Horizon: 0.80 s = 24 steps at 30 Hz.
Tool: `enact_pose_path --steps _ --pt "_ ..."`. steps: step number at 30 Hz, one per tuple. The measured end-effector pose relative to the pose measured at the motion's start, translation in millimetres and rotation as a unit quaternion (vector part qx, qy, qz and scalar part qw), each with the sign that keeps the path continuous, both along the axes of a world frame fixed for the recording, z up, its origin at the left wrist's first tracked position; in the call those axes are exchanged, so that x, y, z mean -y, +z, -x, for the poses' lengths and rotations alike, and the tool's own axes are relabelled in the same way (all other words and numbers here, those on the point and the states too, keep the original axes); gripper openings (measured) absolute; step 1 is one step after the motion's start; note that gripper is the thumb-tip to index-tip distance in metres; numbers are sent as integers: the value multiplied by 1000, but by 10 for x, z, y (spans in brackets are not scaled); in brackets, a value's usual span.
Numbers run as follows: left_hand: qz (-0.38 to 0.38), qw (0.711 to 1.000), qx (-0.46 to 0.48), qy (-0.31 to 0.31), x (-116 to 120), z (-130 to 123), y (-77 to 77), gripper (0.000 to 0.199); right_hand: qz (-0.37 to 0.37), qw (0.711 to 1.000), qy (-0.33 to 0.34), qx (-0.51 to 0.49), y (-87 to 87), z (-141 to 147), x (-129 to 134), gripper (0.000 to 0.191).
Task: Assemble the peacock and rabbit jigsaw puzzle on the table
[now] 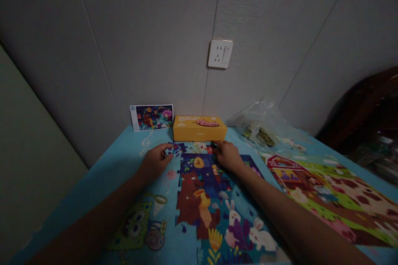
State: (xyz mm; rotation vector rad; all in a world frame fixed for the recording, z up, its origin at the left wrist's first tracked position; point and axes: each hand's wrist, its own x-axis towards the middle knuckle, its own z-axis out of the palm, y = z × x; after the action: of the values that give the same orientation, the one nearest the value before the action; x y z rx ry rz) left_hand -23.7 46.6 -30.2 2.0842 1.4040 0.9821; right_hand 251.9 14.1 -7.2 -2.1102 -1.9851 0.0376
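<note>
A partly joined puzzle point(203, 192) showing a bear and white rabbits lies on the blue cartoon tablecloth point(108, 157). Beyond its top edge is a row of loose puzzle pieces point(199, 147), in front of a yellow box point(200, 129). My left hand point(156, 158) is at the left end of that row, its fingers curled round a small dark piece. At the right end, my right hand point(227, 154) rests with bent fingers by a red piece; its fingertips are partly hidden, and what they grip is unclear.
A printed picture card point(154, 117) leans on the wall left of the box. To the right lie a clear plastic bag point(264, 130) with pieces inside and a farm puzzle point(336, 198). A white socket point(220, 54) is on the wall.
</note>
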Motion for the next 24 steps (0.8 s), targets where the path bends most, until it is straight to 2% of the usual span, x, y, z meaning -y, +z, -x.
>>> enact_pose_path --steps 7,19,21,24 --pt "-1 1000 -8 -17 -9 12 -40 42 10 1000 -2 0 3 -8 11 43" --pt "-6 1000 -11 -17 28 -9 23 39 -25 996 -20 -78 -57 -79 -71 34" --pt "-5 1000 -8 -18 39 -14 38 38 -48 992 -2 -120 -54 -82 -64 26" --pt "-13 1000 0 -15 54 -21 59 35 -111 972 63 -198 -19 -36 5 14"
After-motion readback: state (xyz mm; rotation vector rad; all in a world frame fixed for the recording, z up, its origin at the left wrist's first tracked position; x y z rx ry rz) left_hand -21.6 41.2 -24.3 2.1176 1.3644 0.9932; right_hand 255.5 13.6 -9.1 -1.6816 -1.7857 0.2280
